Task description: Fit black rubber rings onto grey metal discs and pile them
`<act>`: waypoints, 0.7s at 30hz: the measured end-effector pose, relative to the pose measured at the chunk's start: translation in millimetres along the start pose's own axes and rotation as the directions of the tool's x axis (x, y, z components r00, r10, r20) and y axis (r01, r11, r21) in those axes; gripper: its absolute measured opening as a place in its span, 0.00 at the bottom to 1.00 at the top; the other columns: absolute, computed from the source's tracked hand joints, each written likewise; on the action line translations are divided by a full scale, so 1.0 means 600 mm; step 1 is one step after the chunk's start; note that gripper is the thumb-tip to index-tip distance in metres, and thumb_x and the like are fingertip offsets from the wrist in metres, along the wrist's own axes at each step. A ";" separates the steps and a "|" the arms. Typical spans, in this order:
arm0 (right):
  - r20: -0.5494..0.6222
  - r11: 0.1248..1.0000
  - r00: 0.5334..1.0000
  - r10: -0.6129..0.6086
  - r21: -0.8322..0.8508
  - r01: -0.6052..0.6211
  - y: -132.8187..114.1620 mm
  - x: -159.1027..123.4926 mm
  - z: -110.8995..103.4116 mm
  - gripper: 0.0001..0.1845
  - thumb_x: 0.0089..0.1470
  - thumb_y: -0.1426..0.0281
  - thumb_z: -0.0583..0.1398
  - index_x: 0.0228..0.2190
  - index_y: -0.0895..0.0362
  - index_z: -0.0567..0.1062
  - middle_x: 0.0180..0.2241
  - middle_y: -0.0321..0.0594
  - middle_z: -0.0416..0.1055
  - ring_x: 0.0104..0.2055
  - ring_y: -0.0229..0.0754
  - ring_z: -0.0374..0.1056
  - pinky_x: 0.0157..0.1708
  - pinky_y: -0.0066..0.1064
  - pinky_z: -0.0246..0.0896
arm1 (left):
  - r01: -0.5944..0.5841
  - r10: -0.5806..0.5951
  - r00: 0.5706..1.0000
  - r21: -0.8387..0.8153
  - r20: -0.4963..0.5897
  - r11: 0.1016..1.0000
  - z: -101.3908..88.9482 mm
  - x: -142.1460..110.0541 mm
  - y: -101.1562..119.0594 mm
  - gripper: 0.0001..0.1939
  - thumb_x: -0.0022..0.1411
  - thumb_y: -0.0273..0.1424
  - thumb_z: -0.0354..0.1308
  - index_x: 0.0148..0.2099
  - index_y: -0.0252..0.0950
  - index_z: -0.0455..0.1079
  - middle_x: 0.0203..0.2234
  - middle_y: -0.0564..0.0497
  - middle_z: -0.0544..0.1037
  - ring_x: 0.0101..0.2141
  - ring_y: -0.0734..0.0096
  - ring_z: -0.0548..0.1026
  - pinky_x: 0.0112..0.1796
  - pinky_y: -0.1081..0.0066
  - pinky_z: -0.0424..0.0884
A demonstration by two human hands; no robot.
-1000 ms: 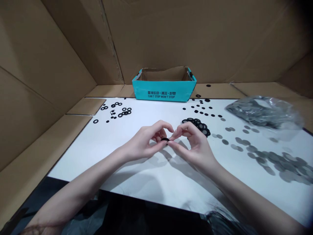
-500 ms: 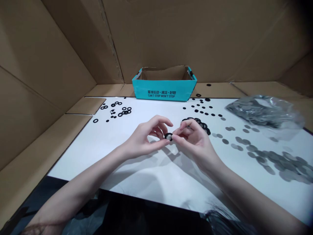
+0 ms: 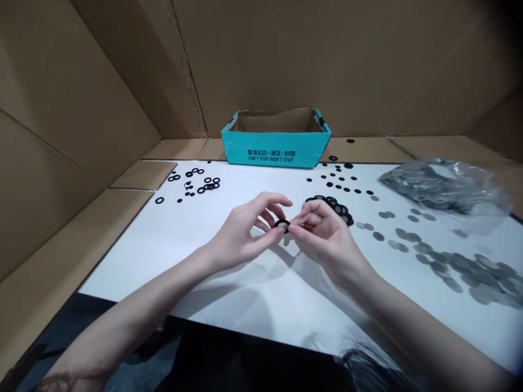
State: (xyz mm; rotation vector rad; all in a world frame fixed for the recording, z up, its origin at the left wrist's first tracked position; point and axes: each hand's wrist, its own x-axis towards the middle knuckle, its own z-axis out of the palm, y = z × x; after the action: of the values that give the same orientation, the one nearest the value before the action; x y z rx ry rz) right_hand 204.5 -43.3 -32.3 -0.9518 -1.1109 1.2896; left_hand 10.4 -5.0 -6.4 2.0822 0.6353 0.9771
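Pinching a black ring (image 3: 282, 224), the right hand (image 3: 329, 234) faces the left hand (image 3: 245, 233), whose thumb touches the ring, its grip unclear; piled rings (image 3: 339, 207) lie beyond the right fingers.

Brown cardboard walls (image 3: 318, 60); white tabletop (image 3: 139, 250)

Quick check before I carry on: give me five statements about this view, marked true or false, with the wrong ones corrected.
1. A clear plastic bag lies right of the turquoise box. True.
2. The bag is empty. False: gray discs show inside it.
3. The left hand and right hand meet at one black ring. True.
4. The right hand is inside the box. False: its fingertips are at the ring.
5. Loose black rings lie left of the box. True.
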 end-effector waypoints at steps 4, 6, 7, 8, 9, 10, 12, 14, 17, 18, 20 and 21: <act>-0.015 0.987 0.993 -0.119 -0.110 0.117 0.008 -0.003 0.004 0.22 0.48 0.62 0.75 0.34 0.51 0.68 0.26 0.30 0.76 0.30 0.38 0.73 0.34 0.32 0.65 | 0.131 -0.132 0.991 -0.051 -0.006 0.990 0.005 0.001 0.005 0.14 0.64 0.28 0.61 0.51 0.39 0.66 0.33 0.54 0.75 0.29 0.78 0.75 0.31 0.77 0.74; -0.017 0.973 0.987 -0.163 -0.167 0.158 0.009 -0.005 0.007 0.20 0.49 0.65 0.75 0.34 0.50 0.69 0.26 0.30 0.76 0.30 0.39 0.73 0.34 0.33 0.64 | 0.150 -0.151 0.989 -0.074 0.000 0.986 0.007 0.002 0.005 0.14 0.62 0.28 0.61 0.50 0.39 0.66 0.32 0.55 0.73 0.29 0.78 0.74 0.31 0.77 0.73; -0.025 0.964 0.982 -0.189 -0.193 0.181 0.009 -0.006 0.009 0.19 0.49 0.66 0.74 0.33 0.50 0.69 0.26 0.30 0.75 0.31 0.39 0.73 0.35 0.33 0.63 | 0.156 -0.157 0.988 -0.082 0.002 0.984 0.008 0.003 0.005 0.15 0.61 0.27 0.61 0.50 0.39 0.66 0.32 0.55 0.73 0.29 0.78 0.73 0.31 0.77 0.72; -0.041 0.954 0.975 -0.220 -0.219 0.206 0.009 -0.007 0.010 0.18 0.50 0.67 0.73 0.33 0.50 0.69 0.27 0.30 0.75 0.31 0.39 0.73 0.35 0.33 0.63 | 0.163 -0.164 0.986 -0.090 0.004 0.982 0.009 0.003 0.005 0.15 0.61 0.27 0.61 0.50 0.39 0.66 0.32 0.55 0.73 0.29 0.78 0.73 0.30 0.77 0.72; -0.060 0.942 0.966 -0.251 -0.243 0.230 0.008 -0.008 0.011 0.18 0.50 0.69 0.73 0.33 0.50 0.69 0.27 0.30 0.74 0.32 0.39 0.72 0.36 0.33 0.62 | 0.172 -0.172 0.985 -0.097 0.008 0.980 0.009 0.004 0.005 0.15 0.60 0.27 0.62 0.50 0.39 0.66 0.32 0.55 0.72 0.29 0.78 0.73 0.30 0.77 0.71; -0.078 0.934 0.958 -0.275 -0.260 0.247 0.008 -0.009 0.012 0.17 0.50 0.70 0.73 0.32 0.50 0.69 0.28 0.30 0.74 0.32 0.38 0.72 0.36 0.33 0.62 | 0.181 -0.181 0.983 -0.104 0.009 0.978 0.009 0.004 0.005 0.15 0.60 0.27 0.62 0.49 0.39 0.66 0.32 0.55 0.72 0.29 0.78 0.73 0.31 0.78 0.71; -0.092 0.938 0.957 -0.274 -0.245 0.245 0.006 -0.008 0.011 0.18 0.49 0.70 0.73 0.32 0.51 0.69 0.28 0.30 0.74 0.32 0.38 0.71 0.36 0.33 0.61 | 0.180 -0.181 0.983 -0.119 0.000 0.976 0.009 0.004 0.004 0.15 0.61 0.27 0.62 0.50 0.39 0.67 0.32 0.54 0.73 0.31 0.78 0.74 0.32 0.78 0.72; -0.074 0.974 0.980 -0.184 -0.149 0.171 0.003 -0.006 0.009 0.20 0.48 0.66 0.75 0.32 0.51 0.69 0.27 0.30 0.74 0.30 0.37 0.70 0.34 0.32 0.61 | 0.147 -0.148 0.989 -0.132 -0.005 0.980 0.006 0.004 0.002 0.14 0.63 0.28 0.63 0.51 0.39 0.67 0.34 0.54 0.73 0.31 0.78 0.74 0.33 0.78 0.74; -0.004 0.998 1.000 0.030 0.048 -0.030 -0.004 -0.003 0.005 0.25 0.46 0.60 0.77 0.33 0.51 0.67 0.24 0.28 0.74 0.26 0.34 0.66 0.29 0.28 0.57 | 0.013 -0.013 1.000 -0.123 0.004 0.992 0.002 0.004 -0.006 0.19 0.64 0.31 0.67 0.55 0.39 0.68 0.39 0.51 0.76 0.32 0.77 0.77 0.34 0.76 0.76; 0.021 0.991 0.996 0.091 0.095 -0.092 -0.007 -0.002 0.005 0.26 0.45 0.58 0.77 0.33 0.51 0.67 0.23 0.27 0.73 0.25 0.33 0.65 0.28 0.27 0.56 | -0.047 0.047 0.999 -0.106 0.004 0.993 0.002 0.005 -0.009 0.21 0.63 0.31 0.68 0.56 0.39 0.68 0.42 0.50 0.78 0.34 0.75 0.78 0.35 0.76 0.77; 0.068 0.971 0.982 0.177 0.148 -0.185 -0.012 -0.001 0.004 0.28 0.43 0.58 0.78 0.33 0.52 0.67 0.21 0.24 0.70 0.22 0.30 0.60 0.26 0.25 0.52 | -0.160 0.160 0.987 -0.069 -0.004 0.985 0.002 0.005 -0.014 0.21 0.63 0.30 0.69 0.57 0.40 0.69 0.45 0.48 0.80 0.40 0.71 0.81 0.39 0.75 0.78; 0.086 0.963 0.975 0.204 0.161 -0.216 -0.013 -0.001 0.004 0.28 0.42 0.57 0.78 0.33 0.52 0.67 0.20 0.23 0.68 0.21 0.29 0.58 0.26 0.25 0.51 | -0.203 0.203 0.979 -0.052 -0.009 0.978 0.003 0.005 -0.016 0.21 0.64 0.30 0.69 0.57 0.40 0.69 0.46 0.48 0.80 0.43 0.70 0.82 0.41 0.75 0.78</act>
State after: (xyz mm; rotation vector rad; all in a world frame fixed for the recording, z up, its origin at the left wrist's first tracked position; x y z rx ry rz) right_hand 203.8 -44.7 -24.0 -0.9210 -0.9528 1.5749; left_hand 12.5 2.5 -13.4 2.1293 0.3993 1.0995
